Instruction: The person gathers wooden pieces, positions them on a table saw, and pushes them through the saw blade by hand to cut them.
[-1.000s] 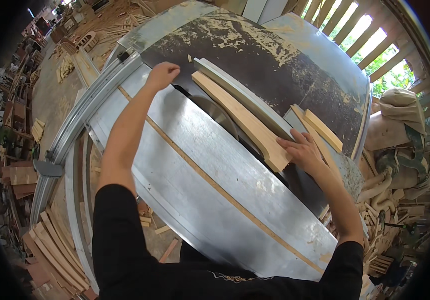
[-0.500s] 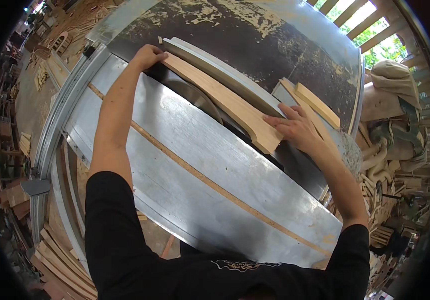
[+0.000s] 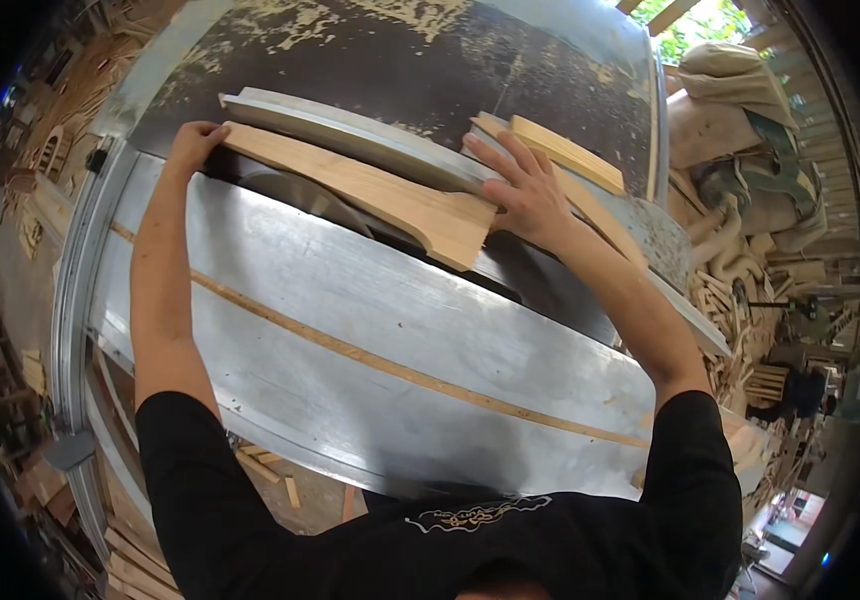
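A long pale board (image 3: 370, 185) with a curved edge and a wider right end lies lengthwise beside the round saw blade (image 3: 315, 198) of a table saw. Its far left end is pinched between the thumb and fingers of my left hand (image 3: 195, 148). My right hand (image 3: 525, 195) is at the wider end, fingers spread and reaching over the metal fence (image 3: 350, 130). Its thumb side is close to the board; whether it touches I cannot tell. Part of the blade is hidden under the table.
Wood offcuts (image 3: 568, 155) lie behind the fence by my right hand. The metal saw table (image 3: 350, 310) stretches in front of me, with a dark worn surface (image 3: 390, 60) beyond. Dust bags (image 3: 730, 90) and scrap wood (image 3: 740, 270) are at the right.
My right hand's fingers have come off the board's top and spread toward the fence. The left hand keeps its hold. The whole view has shifted, so the saw appears farther left.
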The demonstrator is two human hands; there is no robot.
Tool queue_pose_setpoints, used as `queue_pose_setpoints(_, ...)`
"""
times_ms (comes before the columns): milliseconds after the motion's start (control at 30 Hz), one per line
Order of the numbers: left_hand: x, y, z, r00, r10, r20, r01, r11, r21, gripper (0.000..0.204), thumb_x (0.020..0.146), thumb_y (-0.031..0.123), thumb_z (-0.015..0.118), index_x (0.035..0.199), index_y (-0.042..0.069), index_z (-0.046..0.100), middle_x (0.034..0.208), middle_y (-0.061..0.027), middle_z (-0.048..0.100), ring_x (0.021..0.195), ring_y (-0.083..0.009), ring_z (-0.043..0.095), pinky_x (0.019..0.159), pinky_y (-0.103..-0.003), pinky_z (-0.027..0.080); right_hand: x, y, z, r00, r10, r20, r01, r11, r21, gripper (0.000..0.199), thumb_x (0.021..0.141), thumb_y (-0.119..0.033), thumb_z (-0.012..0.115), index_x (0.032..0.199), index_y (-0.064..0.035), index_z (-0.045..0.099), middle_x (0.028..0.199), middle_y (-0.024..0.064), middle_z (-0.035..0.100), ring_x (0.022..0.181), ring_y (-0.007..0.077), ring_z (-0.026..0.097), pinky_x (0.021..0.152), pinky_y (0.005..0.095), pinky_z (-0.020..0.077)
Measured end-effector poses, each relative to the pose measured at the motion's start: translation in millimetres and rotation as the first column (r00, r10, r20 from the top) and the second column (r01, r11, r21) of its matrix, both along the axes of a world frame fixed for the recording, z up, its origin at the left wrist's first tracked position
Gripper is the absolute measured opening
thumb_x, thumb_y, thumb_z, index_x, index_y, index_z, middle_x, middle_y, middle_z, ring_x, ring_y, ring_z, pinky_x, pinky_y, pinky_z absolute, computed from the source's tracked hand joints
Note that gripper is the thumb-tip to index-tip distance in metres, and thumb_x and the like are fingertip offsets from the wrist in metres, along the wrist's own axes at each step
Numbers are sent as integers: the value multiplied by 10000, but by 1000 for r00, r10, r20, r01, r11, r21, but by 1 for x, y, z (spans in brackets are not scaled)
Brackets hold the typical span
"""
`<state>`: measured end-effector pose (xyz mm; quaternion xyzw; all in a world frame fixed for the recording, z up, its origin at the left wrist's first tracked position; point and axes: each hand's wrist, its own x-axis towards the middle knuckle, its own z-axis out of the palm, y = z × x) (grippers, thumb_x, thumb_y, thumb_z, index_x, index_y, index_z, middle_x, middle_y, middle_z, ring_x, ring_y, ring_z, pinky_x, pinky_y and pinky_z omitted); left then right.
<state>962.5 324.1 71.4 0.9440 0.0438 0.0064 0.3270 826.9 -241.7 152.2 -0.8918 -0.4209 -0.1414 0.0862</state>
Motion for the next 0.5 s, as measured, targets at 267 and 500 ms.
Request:
queue_pose_setpoints(267,-7,1,6,997,68,-36,-68,998,-4,414,868,381,742,1086,30,751,935,-111,743,833,-191,678,762,-347,520,3,5,-1,982,177,-68,-183,978,-95,204,752,-210,741,914,-155,630,1496,-131,489,1425,289,363,1143,521,297)
queue_pose_setpoints(500,-17,-27,17,999,51,5,-51,998,45,410,861,398,734,1024,23,763,924,-160,749,860,-250,708,827,-361,515,-1,12,12,961,156,-226,-201,961,-189,152,837,-223,691,742,-125,624,1393,-129,595,1455,256,339,1168,512,257)
